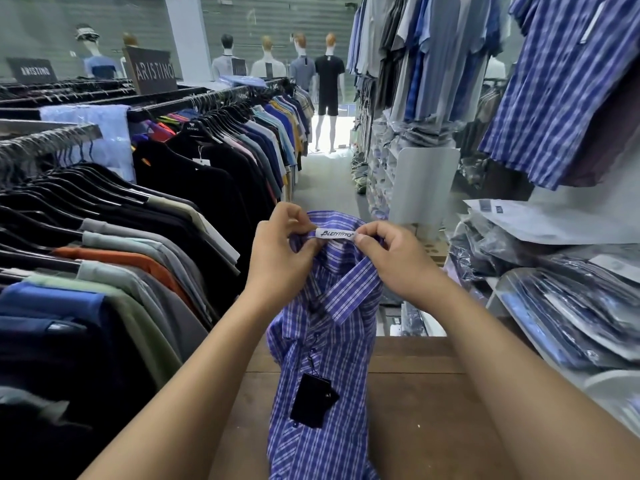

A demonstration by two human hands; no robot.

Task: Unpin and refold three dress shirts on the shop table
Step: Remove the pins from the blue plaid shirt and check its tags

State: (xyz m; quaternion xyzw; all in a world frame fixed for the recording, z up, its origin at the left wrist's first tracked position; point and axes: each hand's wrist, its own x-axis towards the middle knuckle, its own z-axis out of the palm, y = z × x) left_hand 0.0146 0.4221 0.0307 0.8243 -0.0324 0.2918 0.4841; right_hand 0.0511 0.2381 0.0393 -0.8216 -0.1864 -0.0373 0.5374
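The blue-and-white checked cotton dress shirt [322, 327] hangs in mid-air above the near end of the brown wooden shop table [415, 393], its tail trailing down onto the boards. The left hand [277, 258] and the right hand [398, 261] each pinch the collar band, fingertips closed on the cloth at either end of the white woven brand label [335, 233]. It looks light, soft and limp, likely to sag and crease wherever unsupported; the stiffer collar and the shoulder seams seem the surest places to grip. One black card swing tag [311, 403] dangles from the front placket. Only one shirt is in hand; I cannot pick out the other two. To the left runs a rack of hung tops [138, 237]; to the right, stacked bagged shirts [571, 306]. Five mannequins [327, 81] stand far off.
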